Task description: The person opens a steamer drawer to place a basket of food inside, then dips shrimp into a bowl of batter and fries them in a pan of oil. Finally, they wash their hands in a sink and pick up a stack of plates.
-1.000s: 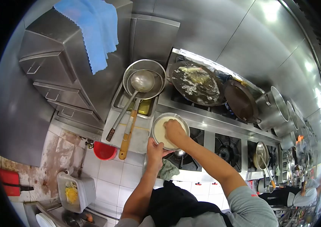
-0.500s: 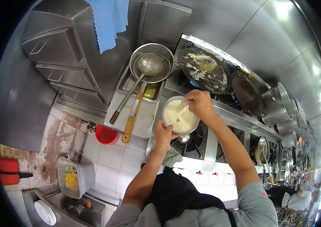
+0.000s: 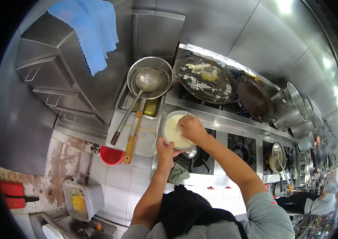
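My left hand (image 3: 166, 151) grips a round bowl (image 3: 164, 124) by its near left rim, thumb at the edge. Pale, creamy batter (image 3: 171, 128) fills much of the bowl. My right hand (image 3: 192, 130) is over the bowl, fingers bent together and pointing down at the batter; their tips and anything between them are hidden. Beyond the bowl, a wide dark pan (image 3: 225, 73) sits on the stove with a yellowish battered piece (image 3: 209, 74) and white foamy bits frying in oil.
Left of the bowl, a ladle (image 3: 148, 79) lies in a strainer (image 3: 130, 81) over a metal tray (image 3: 121, 102). A dark wok (image 3: 252, 99) and steel pots (image 3: 290, 105) stand right of the pan. A blue cloth (image 3: 91, 32) hangs at upper left. Another person (image 3: 322, 202) is far right.
My right hand has moved from the bowl's upper right edge to over the batter's middle. The bowl sits slightly lower and further left in view; the camera has shifted too.
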Demonstrator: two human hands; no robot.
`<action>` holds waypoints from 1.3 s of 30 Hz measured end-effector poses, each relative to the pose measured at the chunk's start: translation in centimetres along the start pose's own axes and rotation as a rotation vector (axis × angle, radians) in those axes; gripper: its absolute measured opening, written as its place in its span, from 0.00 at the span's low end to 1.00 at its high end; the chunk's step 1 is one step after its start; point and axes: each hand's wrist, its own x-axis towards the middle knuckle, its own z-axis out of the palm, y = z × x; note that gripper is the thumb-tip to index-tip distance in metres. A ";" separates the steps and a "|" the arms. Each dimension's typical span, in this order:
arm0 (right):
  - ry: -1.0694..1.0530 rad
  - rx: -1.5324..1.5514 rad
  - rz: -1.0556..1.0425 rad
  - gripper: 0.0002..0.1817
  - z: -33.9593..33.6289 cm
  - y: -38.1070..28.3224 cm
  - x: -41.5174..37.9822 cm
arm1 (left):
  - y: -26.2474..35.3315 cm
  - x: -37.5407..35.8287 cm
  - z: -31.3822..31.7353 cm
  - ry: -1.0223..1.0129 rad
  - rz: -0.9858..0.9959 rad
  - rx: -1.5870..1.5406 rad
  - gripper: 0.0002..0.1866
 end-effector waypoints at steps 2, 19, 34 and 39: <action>-0.076 -0.027 0.001 0.06 1.6 0.6 -0.9 | -0.4 0.2 -0.3 -0.033 0.010 -0.034 0.10; -0.201 0.002 0.244 0.12 9.3 5.2 -3.3 | -10.0 6.7 -6.8 0.106 0.064 -0.001 0.15; -0.252 0.055 0.192 0.11 12.4 7.4 -3.0 | -12.1 9.1 -6.8 0.180 0.098 -0.095 0.10; -0.245 0.067 0.183 0.11 12.8 7.6 -2.9 | -11.8 9.2 -6.6 0.165 0.096 -0.136 0.08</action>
